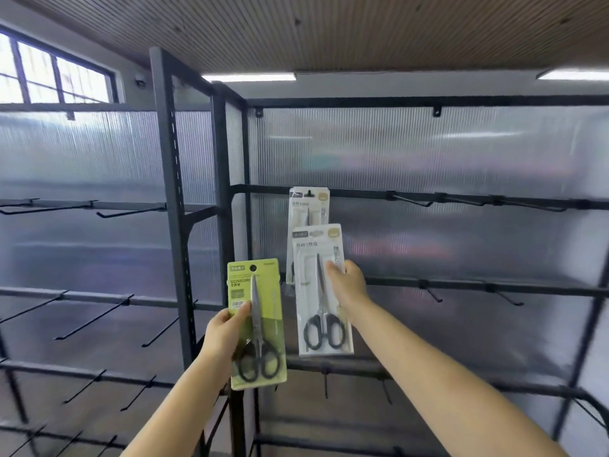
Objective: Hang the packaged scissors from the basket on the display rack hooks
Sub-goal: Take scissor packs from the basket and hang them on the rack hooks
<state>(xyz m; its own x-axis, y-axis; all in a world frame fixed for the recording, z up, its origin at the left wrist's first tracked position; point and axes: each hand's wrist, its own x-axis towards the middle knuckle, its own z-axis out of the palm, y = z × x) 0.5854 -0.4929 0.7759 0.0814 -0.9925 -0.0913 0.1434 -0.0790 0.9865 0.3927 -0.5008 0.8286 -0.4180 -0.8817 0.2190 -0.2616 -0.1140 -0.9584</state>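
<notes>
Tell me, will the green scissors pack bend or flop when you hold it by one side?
Probably not much. The green scissors pack stays flat and upright though the left hand pinches only its left edge, so the card looks fairly stiff. It seems light, since one hand holds it easily. The glossy front might be a little slippery.

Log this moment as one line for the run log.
left hand: holds green pack | right hand: holds white pack | another white pack: on hook

Hung white pack (308,206) (half hidden)
</notes>
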